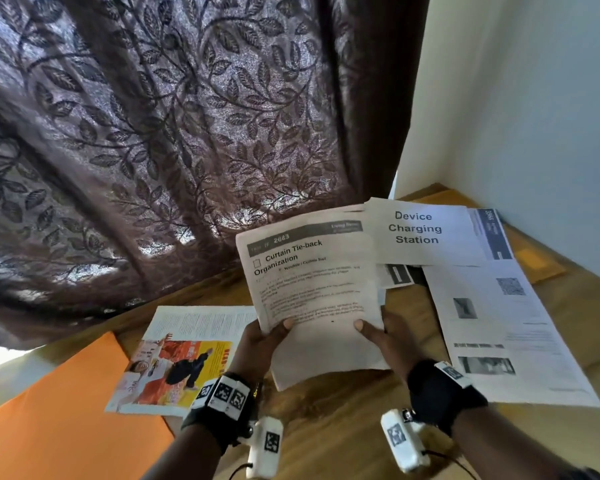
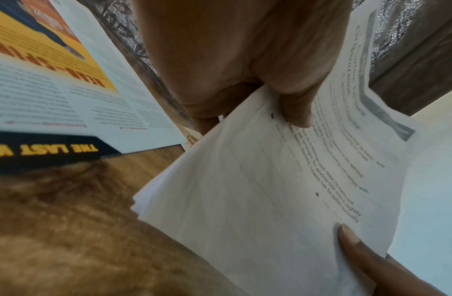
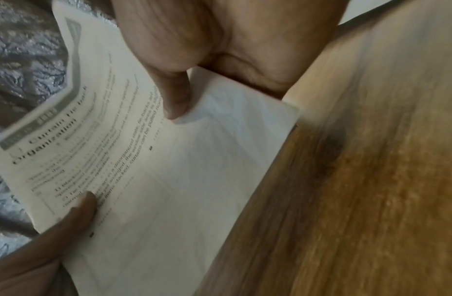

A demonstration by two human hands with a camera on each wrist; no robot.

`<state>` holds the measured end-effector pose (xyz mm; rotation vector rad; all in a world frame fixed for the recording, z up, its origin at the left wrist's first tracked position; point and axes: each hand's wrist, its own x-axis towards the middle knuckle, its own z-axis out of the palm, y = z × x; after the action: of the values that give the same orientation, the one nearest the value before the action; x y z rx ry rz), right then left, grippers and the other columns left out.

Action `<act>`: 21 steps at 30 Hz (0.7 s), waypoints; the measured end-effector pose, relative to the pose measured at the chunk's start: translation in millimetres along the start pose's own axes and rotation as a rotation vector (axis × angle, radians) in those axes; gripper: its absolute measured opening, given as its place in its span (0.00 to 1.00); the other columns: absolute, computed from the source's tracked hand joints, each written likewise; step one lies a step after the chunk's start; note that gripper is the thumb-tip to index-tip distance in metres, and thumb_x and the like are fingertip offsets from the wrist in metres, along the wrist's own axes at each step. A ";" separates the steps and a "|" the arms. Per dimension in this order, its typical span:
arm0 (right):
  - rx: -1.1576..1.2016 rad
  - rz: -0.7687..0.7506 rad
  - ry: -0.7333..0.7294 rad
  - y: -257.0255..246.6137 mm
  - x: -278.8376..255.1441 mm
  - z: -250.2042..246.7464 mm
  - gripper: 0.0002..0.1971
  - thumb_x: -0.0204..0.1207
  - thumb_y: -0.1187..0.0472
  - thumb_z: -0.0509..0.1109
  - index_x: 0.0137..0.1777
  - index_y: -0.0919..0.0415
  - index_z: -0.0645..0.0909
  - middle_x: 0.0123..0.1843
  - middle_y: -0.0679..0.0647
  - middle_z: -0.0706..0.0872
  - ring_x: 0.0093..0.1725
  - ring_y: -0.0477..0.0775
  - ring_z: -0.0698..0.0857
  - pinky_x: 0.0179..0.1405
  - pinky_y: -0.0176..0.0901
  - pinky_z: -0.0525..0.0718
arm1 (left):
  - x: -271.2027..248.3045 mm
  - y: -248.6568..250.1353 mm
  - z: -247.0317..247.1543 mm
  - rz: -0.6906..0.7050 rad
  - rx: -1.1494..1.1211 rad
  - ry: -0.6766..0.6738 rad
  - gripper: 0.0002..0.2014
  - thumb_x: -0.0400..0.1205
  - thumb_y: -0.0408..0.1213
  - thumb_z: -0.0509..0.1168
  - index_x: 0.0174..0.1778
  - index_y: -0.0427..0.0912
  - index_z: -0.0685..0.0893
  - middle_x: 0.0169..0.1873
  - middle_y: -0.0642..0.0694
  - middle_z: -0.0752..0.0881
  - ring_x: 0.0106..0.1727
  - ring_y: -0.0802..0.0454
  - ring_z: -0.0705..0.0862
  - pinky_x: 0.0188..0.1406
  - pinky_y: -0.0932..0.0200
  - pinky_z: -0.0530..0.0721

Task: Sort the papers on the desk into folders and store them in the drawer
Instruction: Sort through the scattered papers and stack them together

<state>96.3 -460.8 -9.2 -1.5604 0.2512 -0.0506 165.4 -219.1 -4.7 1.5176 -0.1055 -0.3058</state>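
Left grip: the left hand (image 1: 257, 341) pinches the stack (image 1: 316, 292) at its near left side, thumb on top.
Right grip: the right hand (image 1: 385, 341) pinches the near right side the same way.
Stack: white sheets held up, tilted, above the bench (image 1: 329, 427). The top one reads "Curtain Tie-back Organization".
Bench: a bright magazine page (image 1: 177, 362) lies left, partly on an orange folder (image 1: 59, 410).
Right side: more papers (image 1: 492, 306) lie flat, one reads "Device Charging Station".
Behind: a brown leaf curtain (image 1: 170, 133) hangs.
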 end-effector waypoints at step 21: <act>0.155 0.067 0.247 12.6 -74.3 -51.2 0.15 0.81 0.61 0.71 0.67 0.62 0.82 0.63 0.56 0.90 0.64 0.58 0.88 0.71 0.64 0.81 | -22.9 -23.2 56.7 -0.147 0.101 -0.253 0.14 0.84 0.42 0.68 0.66 0.49 0.84 0.61 0.51 0.90 0.61 0.50 0.89 0.66 0.42 0.85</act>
<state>12.6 -496.7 -11.8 -1.3898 0.4823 -0.2064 125.8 -268.3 -21.6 1.5841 -0.2125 -0.6173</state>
